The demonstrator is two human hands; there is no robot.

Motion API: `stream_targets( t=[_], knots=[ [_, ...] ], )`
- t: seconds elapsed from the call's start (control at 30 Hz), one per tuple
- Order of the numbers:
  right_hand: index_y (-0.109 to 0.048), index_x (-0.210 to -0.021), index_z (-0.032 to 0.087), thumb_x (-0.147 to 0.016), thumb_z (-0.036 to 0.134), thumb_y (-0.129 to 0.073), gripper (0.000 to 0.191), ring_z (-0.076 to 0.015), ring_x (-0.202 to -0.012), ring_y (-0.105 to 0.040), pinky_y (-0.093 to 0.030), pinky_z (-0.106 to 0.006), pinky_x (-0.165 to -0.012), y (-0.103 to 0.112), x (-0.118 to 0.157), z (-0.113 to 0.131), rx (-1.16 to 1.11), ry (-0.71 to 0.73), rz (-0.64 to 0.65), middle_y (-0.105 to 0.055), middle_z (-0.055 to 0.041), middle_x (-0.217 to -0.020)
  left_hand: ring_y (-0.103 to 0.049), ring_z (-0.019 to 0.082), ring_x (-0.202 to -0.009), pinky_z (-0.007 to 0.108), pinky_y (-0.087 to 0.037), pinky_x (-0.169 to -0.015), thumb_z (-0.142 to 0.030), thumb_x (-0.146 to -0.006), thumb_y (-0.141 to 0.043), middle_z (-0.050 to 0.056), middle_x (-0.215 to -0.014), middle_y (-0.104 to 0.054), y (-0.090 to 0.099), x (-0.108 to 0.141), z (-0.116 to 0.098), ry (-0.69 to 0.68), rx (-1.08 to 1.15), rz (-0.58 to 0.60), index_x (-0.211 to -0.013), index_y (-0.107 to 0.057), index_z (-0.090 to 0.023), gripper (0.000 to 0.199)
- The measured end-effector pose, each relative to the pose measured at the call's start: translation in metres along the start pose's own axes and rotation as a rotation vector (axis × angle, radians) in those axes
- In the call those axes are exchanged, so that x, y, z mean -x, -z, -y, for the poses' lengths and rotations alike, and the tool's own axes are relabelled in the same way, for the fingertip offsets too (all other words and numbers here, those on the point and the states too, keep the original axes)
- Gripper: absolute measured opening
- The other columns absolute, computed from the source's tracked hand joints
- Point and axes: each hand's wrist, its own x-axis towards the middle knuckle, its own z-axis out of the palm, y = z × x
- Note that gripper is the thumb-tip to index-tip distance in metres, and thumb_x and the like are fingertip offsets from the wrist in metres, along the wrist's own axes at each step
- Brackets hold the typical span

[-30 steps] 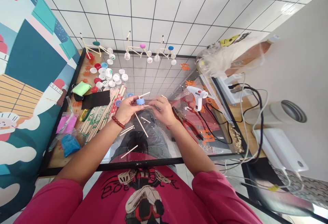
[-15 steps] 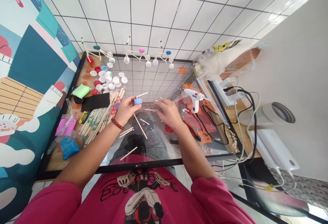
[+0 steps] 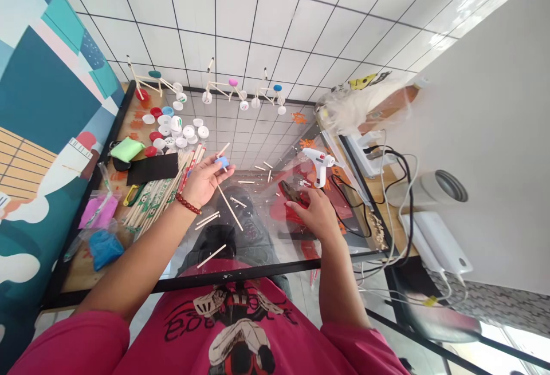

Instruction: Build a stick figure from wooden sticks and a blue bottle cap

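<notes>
My left hand (image 3: pixel 205 181) is closed around a light blue bottle cap (image 3: pixel 222 162). A thin wooden stick (image 3: pixel 223 149) stands out beside the cap, its far end pointing up and away. My right hand (image 3: pixel 318 212) is closed on a pair of red-handled pliers (image 3: pixel 293 193) over the right side of the glass table. The dark jaws point to the upper left, while fingers and palm hide part of the handles. Between the hands lie a longer stick (image 3: pixel 230 209) and several short cut pieces (image 3: pixel 246 182).
Bundled sticks (image 3: pixel 150 206), loose bottle caps (image 3: pixel 188 132) and a black sheet (image 3: pixel 152 169) lie at left. Small stick-and-cap models (image 3: pixel 232 82) line the back edge. A white glue gun (image 3: pixel 318 164) and its black cable (image 3: pixel 352 192) lie beyond my right hand.
My right hand has moved right and toward me, from the short sticks to the pliers. The pliers' jaws now point to the upper left. My left hand still holds the blue cap, tilted differently.
</notes>
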Motion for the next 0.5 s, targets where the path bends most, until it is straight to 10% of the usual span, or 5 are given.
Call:
stream_targets(
  t=[0.23, 0.5],
  knots=[
    [-0.064, -0.116, 0.019, -0.074, 0.054, -0.072, 0.055, -0.0268, -0.092, -0.065, -0.053, -0.044, -0.083, 0.01, 0.004, 0.002, -0.112, -0.095, 0.001, -0.067, -0.0109, -0.106, -0.068, 0.011, -0.08, 0.025, -0.058, -0.078, -0.016, -0.063, -0.088, 0.001, -0.087, -0.071, 0.008, -0.004, 0.005, -0.062, -0.042, 0.012, -0.092, -0.073, -0.015, 0.033],
    [-0.062, -0.107, 0.011, -0.059, 0.062, -0.075, 0.071, -0.0262, -0.088, -0.061, -0.051, -0.042, -0.081, 0.021, -0.045, -0.04, -0.174, -0.403, -0.441, -0.065, -0.0157, -0.103, -0.068, 0.012, -0.077, 0.027, -0.058, -0.074, -0.018, -0.046, -0.096, 0.001, -0.083, -0.072, 0.008, -0.008, 0.009, -0.057, -0.055, -0.019, -0.09, -0.075, -0.015, 0.049]
  ],
)
